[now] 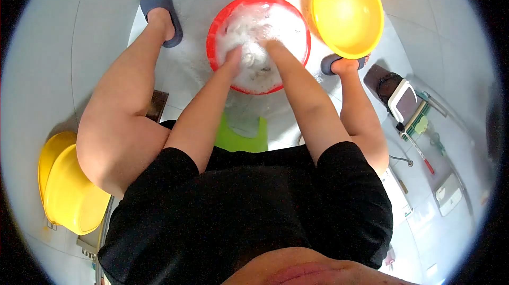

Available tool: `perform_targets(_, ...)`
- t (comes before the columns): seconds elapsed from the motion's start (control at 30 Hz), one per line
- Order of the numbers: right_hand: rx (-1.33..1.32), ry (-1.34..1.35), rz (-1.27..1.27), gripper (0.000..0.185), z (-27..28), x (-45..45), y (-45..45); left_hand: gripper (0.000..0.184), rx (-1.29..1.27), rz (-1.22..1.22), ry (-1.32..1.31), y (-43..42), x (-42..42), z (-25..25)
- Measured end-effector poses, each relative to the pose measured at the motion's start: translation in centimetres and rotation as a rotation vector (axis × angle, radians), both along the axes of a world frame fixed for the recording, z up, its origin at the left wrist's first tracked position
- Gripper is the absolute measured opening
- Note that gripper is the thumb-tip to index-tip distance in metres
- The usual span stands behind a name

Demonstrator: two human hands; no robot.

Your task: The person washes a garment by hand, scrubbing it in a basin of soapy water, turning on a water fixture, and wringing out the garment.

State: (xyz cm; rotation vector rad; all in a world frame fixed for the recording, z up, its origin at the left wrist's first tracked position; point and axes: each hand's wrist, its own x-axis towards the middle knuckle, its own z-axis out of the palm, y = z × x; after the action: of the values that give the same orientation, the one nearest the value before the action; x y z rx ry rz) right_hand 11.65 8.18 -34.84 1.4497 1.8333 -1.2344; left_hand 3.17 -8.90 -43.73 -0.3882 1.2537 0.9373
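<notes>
Between my feet stands a red basin (pixel 211 46) full of white suds (pixel 286 17). Both of my hands reach down into it. My left hand (pixel 234 54) enters the foam left of the middle, and its fingers are hidden. Just to the right, my right hand (pixel 272 45) is sunk in the suds up to about the wrist, so its fingers do not show either. A whitish, wet, cloth-like lump (pixel 249 61) shows through the foam between the hands. I cannot make out whether either hand grips it.
A yellow basin (pixel 347 14) is at the upper right, close to my right slipper (pixel 330 64). Under me is a green stool (pixel 241 135). Yellow tubs (pixel 74 189) are at the left. A brush with a red handle (pixel 427 163) and other items line the right wall.
</notes>
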Motion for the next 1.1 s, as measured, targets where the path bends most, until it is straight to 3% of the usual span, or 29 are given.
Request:
perform_targets(0.03,-0.055,0.01,0.191,0.083,1.9,0.1,1.8,0.063,-0.063,-0.048,0.064,0.7,-0.1,1.3)
perform_targets(0.07,-0.046,0.007,0.193,0.083,3.2,0.5,2.3,0.059,-0.123,-0.094,0.13,1.3,-0.2,2.2)
perform_targets(0.1,0.051,0.109,0.071,0.081,4.6,1.0,2.1,0.059,-0.115,-0.089,0.128,1.2,-0.6,1.8)
perform_targets(0.17,0.341,0.398,-0.157,0.077,4.3,2.1,0.5,0.059,-0.196,0.003,-0.344,-0.1,-1.4,0.8)
perform_targets(0.2,0.343,0.394,-0.153,0.077,3.5,2.6,-1.0,0.059,-0.193,0.005,-0.349,-0.4,-1.0,1.1)
perform_targets(0.27,0.811,0.429,-0.15,0.072,3.4,2.6,-3.6,0.059,-0.244,0.022,-0.27,-0.4,-0.8,2.1)
perform_targets(0.3,0.797,0.399,-0.209,0.065,5.0,2.3,-5.1,0.059,-0.235,0.023,-0.269,-0.2,-0.6,3.1)
perform_targets(0.33,0.804,0.4,-0.207,0.065,6.2,2.1,-6.4,0.058,-0.164,-0.083,-0.053,0.0,-0.4,4.8)
perform_targets(0.4,0.592,0.305,-0.459,0.064,7.4,1.9,-8.2,0.057,-0.019,-0.287,0.382,0.6,-0.2,7.4)
perform_targets(0.43,0.669,0.283,-0.467,0.058,7.4,1.9,-8.6,0.057,-0.011,-0.285,0.383,1.1,-0.5,8.1)
perform_targets(0.5,0.695,0.213,-0.424,0.057,7.6,2.7,-7.5,0.053,-0.196,-0.661,0.713,1.8,-1.5,9.0)
perform_targets(0.53,0.71,0.141,-0.378,0.055,7.9,3.2,-7.1,0.053,-0.193,-0.656,0.713,1.5,-1.7,7.0)
perform_targets(0.6,0.769,0.097,-0.357,0.052,11.1,3.3,-5.9,0.052,0.012,-0.873,0.936,0.5,-1.8,1.6)
perform_targets(0.63,0.764,0.164,-0.41,0.052,12.6,3.7,-5.1,0.048,-0.147,-0.559,0.895,1.0,-1.1,3.9)
perform_targets(0.67,0.758,0.228,-0.463,0.052,14.1,3.8,-4.4,0.048,-0.141,-0.555,0.892,1.4,-1.0,5.6)
perform_targets(0.73,0.739,0.22,-0.468,0.044,19.2,2.6,-2.7,0.041,-0.012,-0.352,1.158,1.6,-0.3,4.3)
perform_targets(0.77,0.577,0.287,-0.483,0.04,21.3,2.1,-2.0,0.041,-0.006,-0.351,1.153,1.7,-0.5,4.8)
perform_targets(0.8,0.411,0.354,-0.496,0.036,22.2,2.0,-1.8,0.05,0.118,-0.511,0.962,1.8,-1.5,6.2)
perform_targets(0.83,0.397,0.452,-0.546,0.028,21.5,1.8,-1.6,0.065,0.237,-0.665,0.764,2.1,-2.3,7.7)
perform_targets(0.87,0.396,0.45,-0.549,0.028,20.2,1.9,-1.2,0.065,0.236,-0.668,0.762,2.6,-2.4,10.0)
perform_targets(0.93,0.364,0.735,-0.663,0.026,17.0,2.3,-1.2,0.037,0.203,-0.839,0.635,3.6,-2.0,14.3)
perform_targets(0.97,0.431,0.843,-0.678,0.028,15.9,2.6,-1.9,0.038,0.367,-0.866,0.551,2.8,0.0,3.2)
perform_targets(1.0,0.426,0.844,-0.683,0.028,14.2,2.8,-2.5,0.038,0.362,-0.87,0.552,2.5,-0.2,5.1)
perform_targets(1.07,0.833,0.697,-0.266,0.033,10.5,2.9,-3.5,0.043,0.289,-0.515,0.533,2.2,-0.3,12.6)
perform_targets(1.1,0.827,0.634,-0.176,0.042,9.9,2.6,-4.4,0.053,0.286,-0.491,0.557,2.3,-0.1,11.9)
